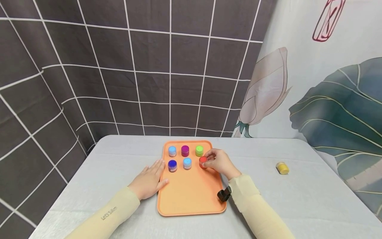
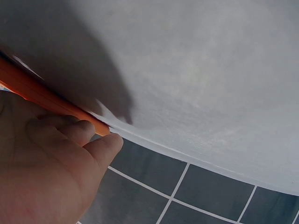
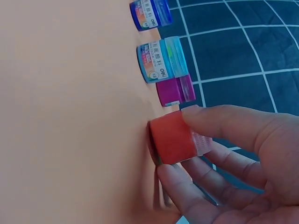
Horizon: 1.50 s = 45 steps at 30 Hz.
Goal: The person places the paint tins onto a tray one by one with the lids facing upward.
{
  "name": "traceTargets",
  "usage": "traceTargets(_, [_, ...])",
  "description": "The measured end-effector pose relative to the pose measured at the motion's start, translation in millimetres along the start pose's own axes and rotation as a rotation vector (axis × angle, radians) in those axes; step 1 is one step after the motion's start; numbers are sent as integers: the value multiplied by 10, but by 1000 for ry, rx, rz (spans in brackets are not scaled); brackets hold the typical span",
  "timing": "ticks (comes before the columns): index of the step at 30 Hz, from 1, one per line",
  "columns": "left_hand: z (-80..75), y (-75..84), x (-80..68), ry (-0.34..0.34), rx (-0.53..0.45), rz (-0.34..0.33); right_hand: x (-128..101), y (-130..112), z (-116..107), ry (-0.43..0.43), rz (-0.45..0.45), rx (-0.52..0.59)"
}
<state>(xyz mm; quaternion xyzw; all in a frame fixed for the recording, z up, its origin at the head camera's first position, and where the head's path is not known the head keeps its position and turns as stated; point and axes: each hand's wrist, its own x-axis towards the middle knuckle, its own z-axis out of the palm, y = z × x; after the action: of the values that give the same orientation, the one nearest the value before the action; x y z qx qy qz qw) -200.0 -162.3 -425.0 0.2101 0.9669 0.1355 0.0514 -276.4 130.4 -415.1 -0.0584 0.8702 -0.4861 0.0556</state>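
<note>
In the head view my right hand (image 1: 222, 163) pinches a red paint jar (image 1: 203, 162) over the right side of an orange tray (image 1: 191, 196). The right wrist view shows thumb and fingers round this red jar (image 3: 174, 138); whether its base touches the tray I cannot tell. My left hand (image 1: 149, 181) rests on the tray's left edge with its fingers extended. Two light blue jars (image 1: 187, 163) (image 1: 172, 151), a dark blue jar (image 1: 172, 165), a purple jar (image 1: 185, 151) and a green jar (image 1: 199, 150) stand on the tray's far half.
A yellow jar (image 1: 282, 168) lies tipped on its side on the grey table cloth (image 1: 253, 159), right of the tray. A black wrist camera (image 1: 224, 194) sits by my right sleeve. Behind the table hangs a dark gridded curtain (image 1: 152, 86).
</note>
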Motion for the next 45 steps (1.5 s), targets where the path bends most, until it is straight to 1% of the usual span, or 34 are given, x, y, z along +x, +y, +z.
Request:
traceTargets(14, [-14, 6, -5, 5, -4, 8, -13, 8, -18, -2, -22, -35])
traceTargets(22, [-11, -1, -3, 4, -3, 6, -44, 48, -70, 7, -33, 0])
traceTargets(26, [-12, -1, -3, -1, 1, 0, -92, 55, -127, 9, -61, 10])
traceTargets(33, [-13, 7, 6, -4, 1, 2, -202, 76, -303, 97, -156, -173])
traceTargets(38, [8, -4, 35, 11, -10, 16, -295, 134, -478, 146, -172, -240])
traceTargets(45, [42, -41, 43, 10, -1, 16, -429, 278, -750, 220, -193, -320])
